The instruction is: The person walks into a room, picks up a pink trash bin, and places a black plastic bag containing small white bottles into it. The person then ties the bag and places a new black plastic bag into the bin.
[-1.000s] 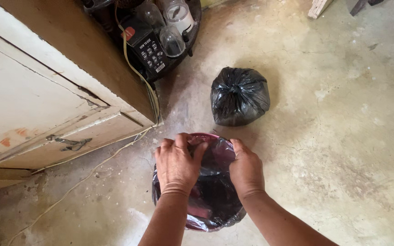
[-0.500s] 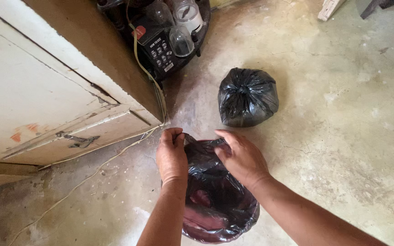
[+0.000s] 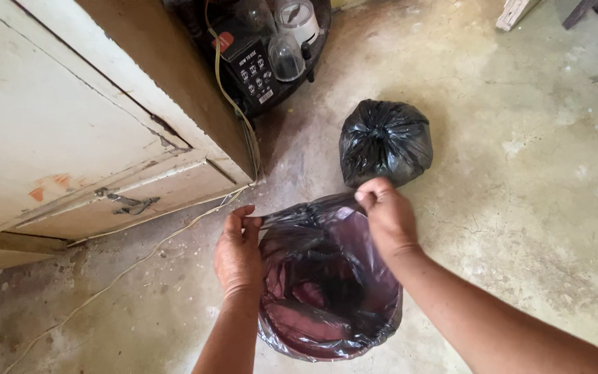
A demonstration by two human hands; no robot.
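A round bin lined with a black plastic bag stands on the concrete floor below me; reddish plastic shows through the liner. My left hand pinches the bag's rim at the left side. My right hand grips the rim at the far right side and holds it up. The bag's mouth is stretched open between both hands. A tied, full black bag sits on the floor just beyond my right hand.
A worn cream wooden cabinet fills the left. A black tray with a small appliance and clear jars lies at the top. A pale cable runs along the floor by the cabinet. Wooden pieces are at the top right.
Both hands have moved from lying flat on top of the bag to gripping its rim, pulling the mouth apart so the inside shows. The view has shifted slightly downward.
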